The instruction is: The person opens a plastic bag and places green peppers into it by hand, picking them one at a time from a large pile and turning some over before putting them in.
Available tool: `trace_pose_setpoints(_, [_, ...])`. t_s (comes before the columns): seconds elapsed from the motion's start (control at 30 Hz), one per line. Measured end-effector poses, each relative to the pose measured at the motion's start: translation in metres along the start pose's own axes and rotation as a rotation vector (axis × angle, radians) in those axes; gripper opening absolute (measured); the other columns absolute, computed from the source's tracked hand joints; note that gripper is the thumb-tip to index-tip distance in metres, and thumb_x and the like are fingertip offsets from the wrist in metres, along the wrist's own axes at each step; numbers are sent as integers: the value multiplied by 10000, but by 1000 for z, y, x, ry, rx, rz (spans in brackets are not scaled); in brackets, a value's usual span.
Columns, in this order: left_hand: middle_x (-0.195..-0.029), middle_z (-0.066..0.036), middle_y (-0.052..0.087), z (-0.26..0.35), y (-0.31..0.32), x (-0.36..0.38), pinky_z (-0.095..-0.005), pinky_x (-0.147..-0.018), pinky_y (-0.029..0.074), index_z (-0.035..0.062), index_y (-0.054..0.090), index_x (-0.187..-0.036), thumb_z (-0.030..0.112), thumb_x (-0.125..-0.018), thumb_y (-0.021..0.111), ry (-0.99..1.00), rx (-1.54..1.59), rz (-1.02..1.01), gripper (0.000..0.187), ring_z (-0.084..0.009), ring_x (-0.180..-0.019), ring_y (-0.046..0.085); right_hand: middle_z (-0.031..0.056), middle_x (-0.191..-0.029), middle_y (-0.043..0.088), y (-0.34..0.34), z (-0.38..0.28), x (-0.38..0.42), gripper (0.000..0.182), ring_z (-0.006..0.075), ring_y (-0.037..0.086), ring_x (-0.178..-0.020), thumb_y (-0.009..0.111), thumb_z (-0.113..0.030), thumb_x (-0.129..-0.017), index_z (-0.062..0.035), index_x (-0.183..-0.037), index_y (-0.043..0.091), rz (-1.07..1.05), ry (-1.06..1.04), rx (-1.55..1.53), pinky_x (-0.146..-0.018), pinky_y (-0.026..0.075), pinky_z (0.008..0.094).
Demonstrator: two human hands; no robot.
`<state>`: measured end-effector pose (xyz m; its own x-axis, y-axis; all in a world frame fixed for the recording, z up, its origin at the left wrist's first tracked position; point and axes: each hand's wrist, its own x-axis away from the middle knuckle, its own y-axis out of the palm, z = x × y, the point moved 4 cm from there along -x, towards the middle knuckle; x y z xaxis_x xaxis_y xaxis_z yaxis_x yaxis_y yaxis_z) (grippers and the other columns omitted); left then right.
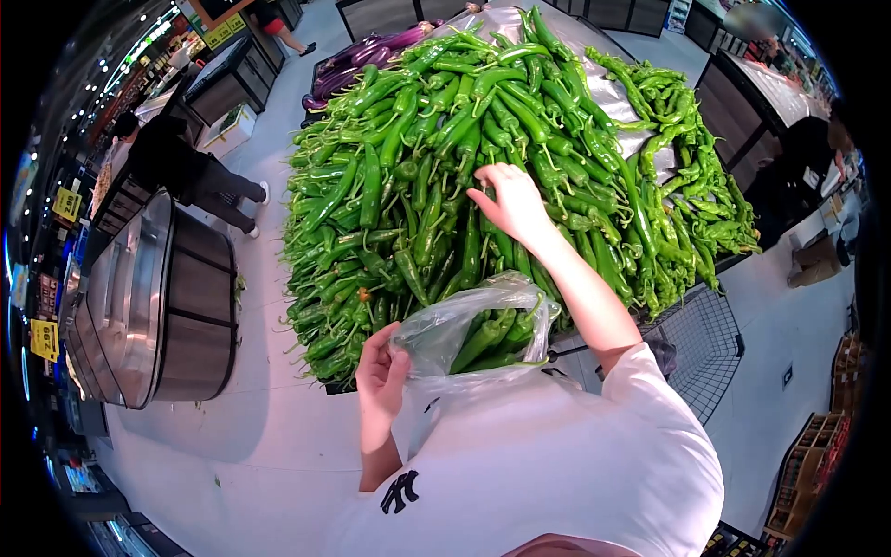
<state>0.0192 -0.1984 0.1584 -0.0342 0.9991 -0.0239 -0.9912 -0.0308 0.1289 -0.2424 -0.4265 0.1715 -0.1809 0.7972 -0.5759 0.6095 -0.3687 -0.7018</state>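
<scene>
A big heap of long green peppers (436, 158) covers a market stand in front of me. My right hand (509, 204) reaches into the middle of the heap, fingers curled over the peppers there; whether it grips one I cannot tell. My left hand (380, 371) holds the rim of a clear plastic bag (464, 320) near the heap's front edge. Several green peppers (492, 336) lie inside the bag.
Paler, wrinkled green peppers (687, 176) are piled at the right of the stand, purple eggplants (357, 56) at the back left. A round metal-topped barrel stand (153, 297) is at the left. A person in black (176, 162) bends beyond it. A wire basket (701, 343) hangs at the right.
</scene>
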Motion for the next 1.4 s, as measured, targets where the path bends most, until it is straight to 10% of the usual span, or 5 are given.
trace_pose_setpoints(0.23, [-1008,-33,643,7,2,4,-197,-701,443,-39,471,-1387,9,-984,571,32,-12,7,418,-57,-801,551,79,-859,700,73,-21,-67,746,225,665,-751,761,-410,-838,2,-1404,503,-247,309,-666,-744,531,343])
trace_pose_setpoints(0.37, [-886,6,593,10,7,7,-193,-684,421,-25,490,-1388,48,-986,558,31,-54,36,415,-59,-751,522,64,-736,703,98,-23,-80,282,197,649,-647,674,-324,-907,-60,-975,748,-235,184,-533,-641,505,345])
trace_pose_setpoints(0.83, [-1401,-185,551,52,24,-20,-397,-1073,386,-19,371,-1487,192,-880,755,481,-441,-68,748,-276,-1309,508,51,-742,670,-121,-111,-11,199,91,593,-682,575,-125,-1021,39,-1025,688,33,225,-1374,-675,470,234])
trace_pose_setpoints(1.03, [-1292,-148,595,66,86,-19,-378,-1011,439,-2,135,-1572,98,-811,813,407,-143,-394,1024,-225,-1110,601,99,-797,692,-110,-110,47,221,160,655,-764,537,-154,-1050,30,-1102,648,47,309,-1675,-757,511,281])
trace_pose_setpoints(1.4, [-1116,-93,672,51,61,-18,-235,-869,450,-40,450,-1455,73,-982,551,194,-206,-124,497,-119,-936,587,123,-855,717,-77,-62,166,117,211,705,-808,575,-6,-988,15,-1097,611,4,550,-1366,-790,556,322])
